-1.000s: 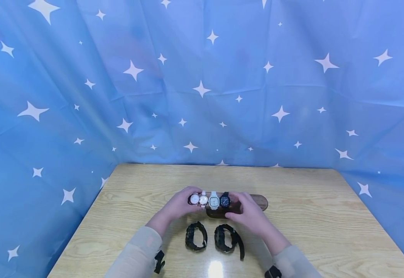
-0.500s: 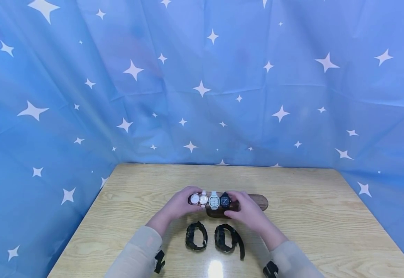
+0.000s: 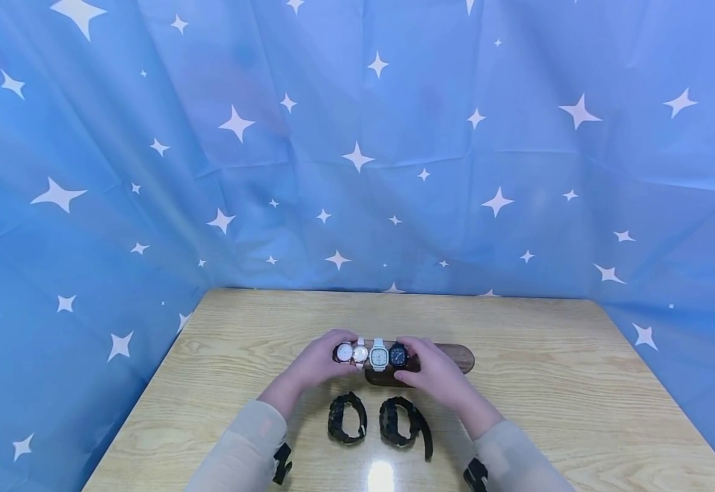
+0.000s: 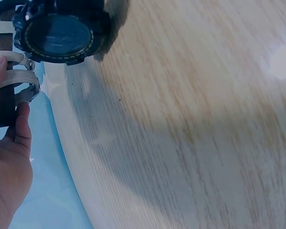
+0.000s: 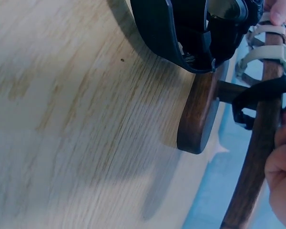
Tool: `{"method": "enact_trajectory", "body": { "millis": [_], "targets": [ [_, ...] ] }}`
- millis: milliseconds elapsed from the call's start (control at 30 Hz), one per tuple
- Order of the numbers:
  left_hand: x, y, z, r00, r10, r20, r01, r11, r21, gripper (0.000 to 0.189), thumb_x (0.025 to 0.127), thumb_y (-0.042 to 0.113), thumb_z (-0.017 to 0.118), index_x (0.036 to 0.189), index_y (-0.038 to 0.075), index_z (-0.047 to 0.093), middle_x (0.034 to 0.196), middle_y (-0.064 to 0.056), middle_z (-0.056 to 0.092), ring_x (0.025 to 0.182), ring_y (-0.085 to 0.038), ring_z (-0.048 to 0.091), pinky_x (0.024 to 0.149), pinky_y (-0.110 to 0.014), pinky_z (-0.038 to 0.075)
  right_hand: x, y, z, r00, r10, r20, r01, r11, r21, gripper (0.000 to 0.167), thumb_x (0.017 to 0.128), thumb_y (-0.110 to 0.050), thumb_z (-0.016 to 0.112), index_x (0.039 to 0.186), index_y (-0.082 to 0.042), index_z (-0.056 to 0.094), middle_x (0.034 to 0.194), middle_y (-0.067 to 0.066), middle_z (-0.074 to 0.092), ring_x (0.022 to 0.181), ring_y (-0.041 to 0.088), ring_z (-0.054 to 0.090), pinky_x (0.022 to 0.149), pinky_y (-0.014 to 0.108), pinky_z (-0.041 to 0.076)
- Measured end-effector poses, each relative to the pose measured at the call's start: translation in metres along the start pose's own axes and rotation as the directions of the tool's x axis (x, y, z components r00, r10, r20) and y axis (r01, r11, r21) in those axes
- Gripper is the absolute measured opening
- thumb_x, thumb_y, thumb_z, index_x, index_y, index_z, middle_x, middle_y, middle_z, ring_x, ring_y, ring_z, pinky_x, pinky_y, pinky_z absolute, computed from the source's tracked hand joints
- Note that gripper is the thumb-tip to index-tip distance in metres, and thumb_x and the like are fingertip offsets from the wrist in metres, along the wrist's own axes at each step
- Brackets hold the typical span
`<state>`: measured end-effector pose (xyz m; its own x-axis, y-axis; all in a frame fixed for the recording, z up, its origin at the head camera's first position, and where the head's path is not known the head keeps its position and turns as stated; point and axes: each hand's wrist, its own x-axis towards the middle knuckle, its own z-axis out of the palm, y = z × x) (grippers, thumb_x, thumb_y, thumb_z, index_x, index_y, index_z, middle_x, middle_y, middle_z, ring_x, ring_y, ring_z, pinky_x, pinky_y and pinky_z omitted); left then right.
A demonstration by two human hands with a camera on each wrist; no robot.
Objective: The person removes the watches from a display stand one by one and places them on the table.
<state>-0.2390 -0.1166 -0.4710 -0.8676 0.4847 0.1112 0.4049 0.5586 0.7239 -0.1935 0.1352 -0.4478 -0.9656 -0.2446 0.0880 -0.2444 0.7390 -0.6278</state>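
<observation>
A dark wooden watch stand point(image 3: 457, 355) has a horizontal bar above a rounded base point(image 5: 196, 117). My left hand point(image 3: 320, 359) grips the bar's left end, its thumb against a white strap in the left wrist view. Two small round white watches point(image 3: 360, 354) sit closest to that hand. To their right on the bar come a pale square watch point(image 3: 379, 357) and a black watch point(image 3: 398, 355). Thumb and fingers of my right hand point(image 3: 440, 376) hold the black watch from its right side. Its strap loops round the bar in the right wrist view.
Two chunky black sports watches point(image 3: 336, 418) point(image 3: 389, 422) stand on their sides on the wooden table point(image 3: 259, 314), nearer to me than the stand. One has its strap end trailing out. A blue starry cloth point(image 3: 308, 225) hangs behind and to the sides.
My right hand has shifted slightly left, bringing its fingers closer round the black watch. The left hand and the two sports watches stay where they were.
</observation>
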Motion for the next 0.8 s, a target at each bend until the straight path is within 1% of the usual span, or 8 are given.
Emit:
{"method": "enact_trajectory", "body": {
  "millis": [167, 467, 700, 800],
  "targets": [
    [0.0000, 0.0010, 0.0004, 1.000, -0.007, -0.001, 0.007, 1.000, -0.001, 0.057, 0.076, 0.025, 0.078, 0.127, 0.015, 0.055, 0.129, 0.001, 0.053, 0.110, -0.018, 0.054, 0.094, -0.036, 0.043, 0.0027, -0.0014, 0.0012, 1.000, 0.001, 0.002, -0.001, 0.999, -0.042, 0.061, 0.079, -0.027, 0.076, 0.133, -0.014, 0.050, 0.107, 0.003, 0.057, 0.095, 0.018, 0.057, 0.082, 0.040, 0.048],
    [0.0002, 0.0007, 0.0009, 1.000, -0.010, -0.005, 0.010, 1.000, -0.004, 0.056, 0.076, 0.026, 0.079, 0.126, 0.015, 0.056, 0.128, 0.001, 0.053, 0.108, -0.017, 0.054, 0.093, -0.034, 0.043, 0.0054, -0.0048, 0.0011, 1.000, 0.026, 0.009, -0.025, 0.997, -0.075, 0.056, 0.080, -0.027, 0.075, 0.131, -0.017, 0.053, 0.108, 0.003, 0.057, 0.094, 0.018, 0.058, 0.079, 0.039, 0.050],
    [0.0000, 0.0006, 0.0007, 1.000, -0.001, -0.006, 0.001, 1.000, 0.002, 0.056, 0.076, 0.026, 0.079, 0.126, 0.015, 0.056, 0.128, 0.001, 0.053, 0.109, -0.017, 0.054, 0.094, -0.035, 0.043, 0.0054, -0.0064, 0.0002, 1.000, 0.009, -0.001, -0.009, 0.997, -0.078, 0.049, 0.081, -0.021, 0.074, 0.127, -0.015, 0.058, 0.097, 0.001, 0.056, 0.081, 0.013, 0.054, 0.070, 0.034, 0.048],
    [-0.0001, 0.0005, 0.0008, 1.000, -0.002, -0.003, 0.002, 1.000, -0.004, 0.057, 0.076, 0.026, 0.079, 0.126, 0.015, 0.056, 0.128, 0.002, 0.053, 0.109, -0.017, 0.054, 0.094, -0.034, 0.043, 0.0053, -0.0049, 0.0008, 1.000, 0.010, 0.001, -0.010, 0.998, -0.062, 0.049, 0.081, -0.019, 0.074, 0.127, -0.014, 0.058, 0.096, 0.001, 0.055, 0.080, 0.013, 0.053, 0.069, 0.033, 0.047]
  ]
}}
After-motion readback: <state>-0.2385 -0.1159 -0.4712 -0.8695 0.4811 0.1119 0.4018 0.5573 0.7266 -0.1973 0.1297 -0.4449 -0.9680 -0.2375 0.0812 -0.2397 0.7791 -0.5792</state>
